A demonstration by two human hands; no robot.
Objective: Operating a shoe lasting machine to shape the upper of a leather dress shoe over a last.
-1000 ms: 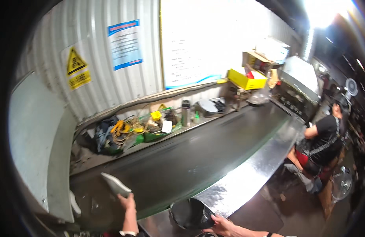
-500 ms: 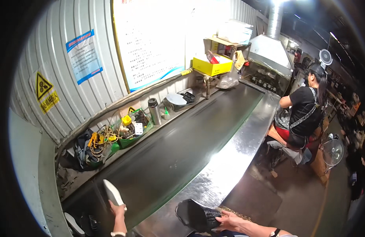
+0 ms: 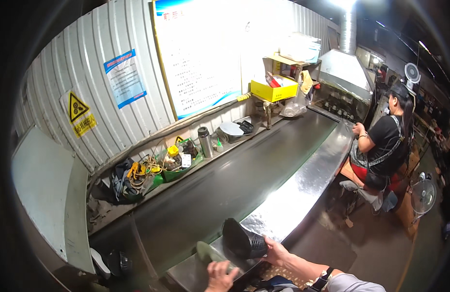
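Our right hand [image 3: 278, 252] gripping a shoe [image 3: 243, 239], left hand [image 3: 220, 277] a sole [image 3: 208, 252], at the worktop's [image 3: 283, 214] near end, red thing [image 3: 272, 81] in printed yellow box [image 3: 283, 92]

Shiny mtl ledge [image 3: 289, 200], matt belt [image 3: 234, 170], textured blk item [image 3: 244, 241], corrug. mtl wall [image 3: 132, 34]

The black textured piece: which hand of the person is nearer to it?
Right. The right hand holds the black textured piece at its right end; the left hand is to its lower left in the picture, holding a flat sole-shaped piece.
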